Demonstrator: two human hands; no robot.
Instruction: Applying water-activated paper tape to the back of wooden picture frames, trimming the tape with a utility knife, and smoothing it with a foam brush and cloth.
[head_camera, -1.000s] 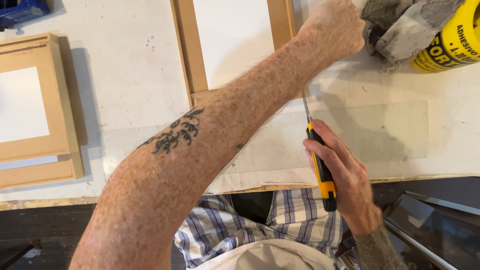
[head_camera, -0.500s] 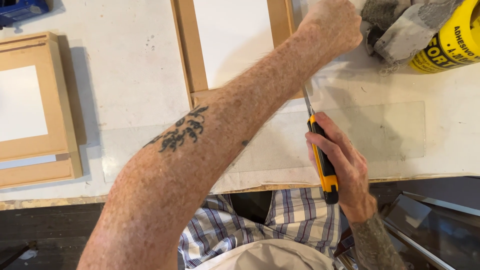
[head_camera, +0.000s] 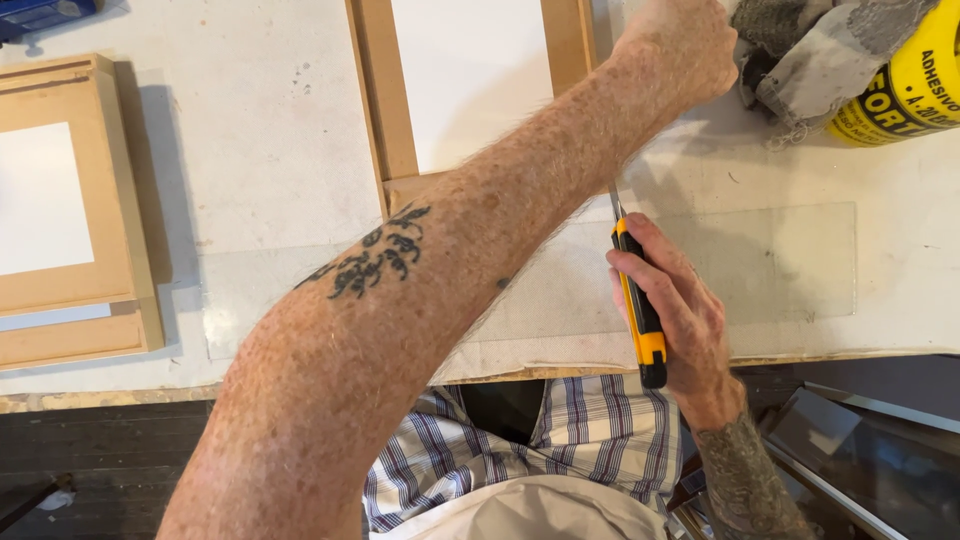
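Your tabletop (head_camera: 250, 150) carries the clear sheet (head_camera: 760, 270), which lies flat along its near edge, just below the open wood frame (head_camera: 385, 100). Your left hand (head_camera: 680, 45) presses down clenched beyond the sheet's far edge; what it grasps I cannot tell. Your right hand (head_camera: 680, 310) holds a firm grip on the yellow knife (head_camera: 640, 320), tip on the sheet. If pressure wavers, the blade could skid toward your left forearm. Room is tight: rags (head_camera: 800, 50) and tub (head_camera: 910, 80) crowd the sheet's right.

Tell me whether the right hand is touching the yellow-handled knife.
Touching. The head view shows the right hand wrapped around the yellow-handled knife, fingers over its grip.
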